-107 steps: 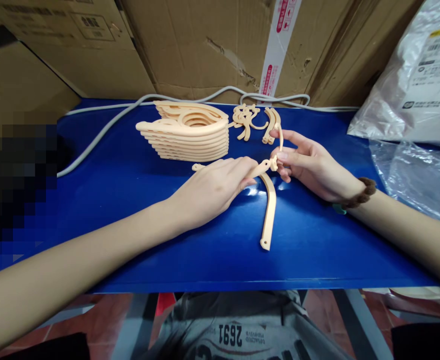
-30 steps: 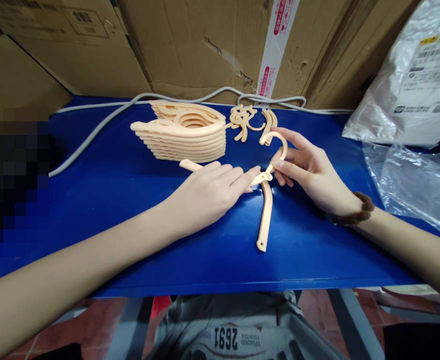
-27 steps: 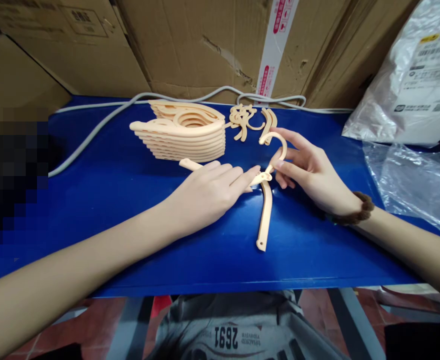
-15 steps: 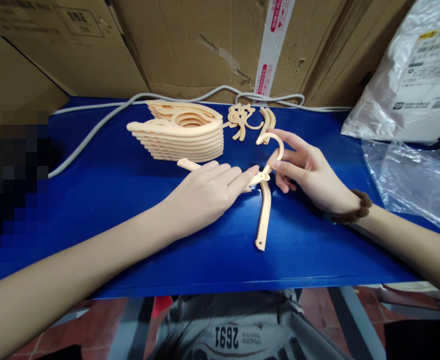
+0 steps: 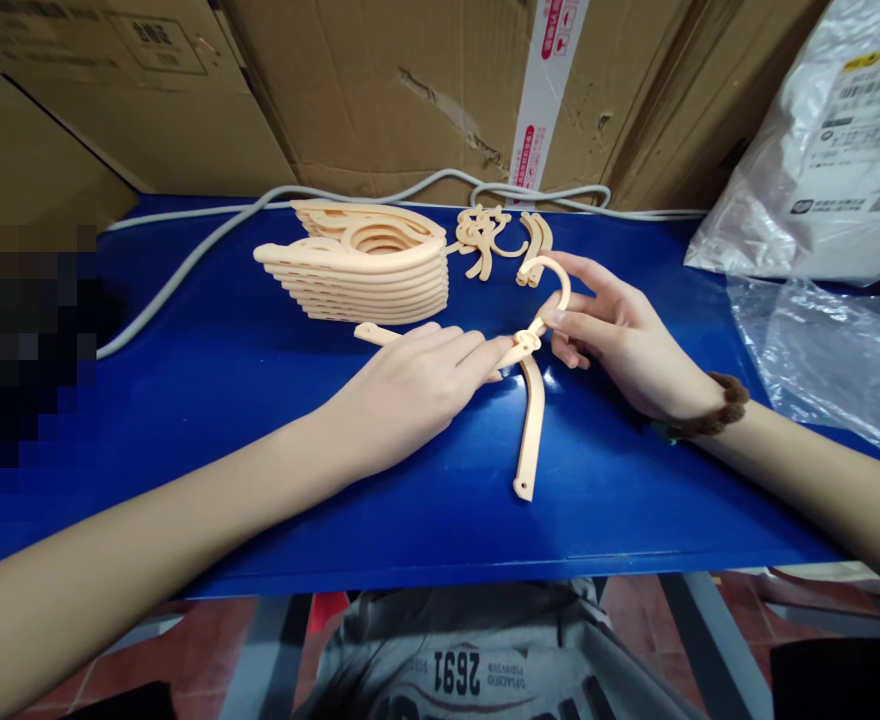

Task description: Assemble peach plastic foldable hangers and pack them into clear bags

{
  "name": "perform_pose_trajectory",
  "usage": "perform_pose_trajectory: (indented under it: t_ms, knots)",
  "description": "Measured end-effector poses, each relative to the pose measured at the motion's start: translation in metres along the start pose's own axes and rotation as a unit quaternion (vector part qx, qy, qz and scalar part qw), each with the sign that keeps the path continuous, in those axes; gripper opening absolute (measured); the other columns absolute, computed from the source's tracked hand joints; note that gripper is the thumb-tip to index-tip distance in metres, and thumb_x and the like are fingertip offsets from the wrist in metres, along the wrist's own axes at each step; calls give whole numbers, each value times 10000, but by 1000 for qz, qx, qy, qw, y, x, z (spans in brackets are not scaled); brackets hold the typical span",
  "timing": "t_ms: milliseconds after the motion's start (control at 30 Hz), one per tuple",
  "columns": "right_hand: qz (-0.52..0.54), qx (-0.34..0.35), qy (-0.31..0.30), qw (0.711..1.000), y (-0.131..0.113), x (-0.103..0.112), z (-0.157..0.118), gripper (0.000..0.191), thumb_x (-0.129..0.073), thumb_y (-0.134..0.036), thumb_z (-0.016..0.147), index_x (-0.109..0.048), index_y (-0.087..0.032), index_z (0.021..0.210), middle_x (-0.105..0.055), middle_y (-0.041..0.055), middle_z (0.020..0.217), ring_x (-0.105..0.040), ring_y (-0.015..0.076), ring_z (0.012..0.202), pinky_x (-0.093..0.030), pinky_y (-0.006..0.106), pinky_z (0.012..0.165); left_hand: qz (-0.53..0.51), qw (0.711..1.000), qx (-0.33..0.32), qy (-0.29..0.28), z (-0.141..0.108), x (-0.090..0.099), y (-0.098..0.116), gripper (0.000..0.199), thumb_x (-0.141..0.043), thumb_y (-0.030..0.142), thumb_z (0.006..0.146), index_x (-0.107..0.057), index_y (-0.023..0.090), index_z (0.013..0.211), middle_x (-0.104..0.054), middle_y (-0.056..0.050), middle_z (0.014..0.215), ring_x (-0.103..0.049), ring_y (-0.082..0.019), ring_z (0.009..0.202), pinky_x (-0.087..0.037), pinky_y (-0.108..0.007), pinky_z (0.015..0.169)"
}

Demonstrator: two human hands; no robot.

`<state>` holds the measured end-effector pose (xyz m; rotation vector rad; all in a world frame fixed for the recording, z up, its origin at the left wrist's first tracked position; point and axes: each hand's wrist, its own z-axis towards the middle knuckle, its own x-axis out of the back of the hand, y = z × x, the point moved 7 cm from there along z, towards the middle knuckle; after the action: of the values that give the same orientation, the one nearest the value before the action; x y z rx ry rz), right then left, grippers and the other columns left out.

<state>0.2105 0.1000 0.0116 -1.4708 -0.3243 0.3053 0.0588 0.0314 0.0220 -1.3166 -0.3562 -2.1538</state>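
Note:
My left hand (image 5: 429, 390) is closed around a pale peach plastic hanger arm (image 5: 376, 334), whose far end sticks out to the left. Between thumb and fingers, my right hand (image 5: 605, 335) pinches a curved hanger hook (image 5: 560, 280) of the same colour. The hook's base meets the held arm's inner end; whether they are locked together I cannot tell. Just below that meeting point, a second hanger arm (image 5: 531, 430) lies on the blue table with its holed end toward me.
Stacked folded hangers (image 5: 357, 270) stand at the back left. Loose hooks (image 5: 483, 235) and a few arms (image 5: 536, 245) lie behind my right hand. A grey cable (image 5: 275, 195) runs along cardboard boxes (image 5: 410, 90). Plastic packaging (image 5: 807, 170) sits at right.
The hook has tilted slightly and its base has shifted a little onto the held arm's end. Both hands keep their hold.

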Motion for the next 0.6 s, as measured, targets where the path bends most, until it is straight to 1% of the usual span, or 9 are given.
perform_pose_trajectory:
  t_ms: [133, 233, 300, 433, 600]
  knots:
    - [13, 1, 26, 1000, 0, 4, 0, 583, -762, -198, 806, -508, -186, 1331, -639, -53, 752, -491, 67, 523, -321, 239, 454, -26, 999, 24, -3, 1, 1, -2, 297, -382, 217, 1100, -610, 81, 1235, -720, -69, 972, -661, -219, 826, -458, -317, 746]
    - [21, -4, 34, 999, 2, 7, 0, 545, -756, -197, 810, -530, -188, 1306, -635, -48, 750, -478, 66, 524, -316, 241, 459, -40, 999, 34, -3, 2, 2, -3, 273, -382, 215, 1102, -603, 92, 1206, -738, -79, 1045, -692, -215, 877, -479, -310, 770]
    - [26, -9, 41, 999, 3, 8, 1, 519, -745, -191, 814, -546, -193, 1293, -634, -44, 752, -474, 69, 524, -318, 244, 463, -50, 998, 41, 1, 3, 3, -3, 248, -395, 210, 1100, -596, 100, 1192, -742, -76, 1059, -705, -207, 892, -490, -301, 784]
    - [28, -21, 41, 999, 5, 8, 1, 501, -728, -187, 816, -557, -196, 1287, -639, -41, 754, -464, 70, 523, -323, 247, 471, -72, 996, 56, 7, 3, 4, -6, 183, -434, 192, 1087, -582, 119, 1164, -744, -61, 1019, -722, -195, 901, -504, -278, 774]
    - [50, -31, 7, 998, 5, 5, 1, 589, -785, -217, 800, -527, -185, 1329, -655, -37, 776, -467, 61, 539, -331, 238, 484, -76, 995, 66, 4, 3, 4, -8, 172, -409, 199, 1093, -564, 137, 1135, -742, -46, 938, -722, -199, 801, -500, -287, 686]
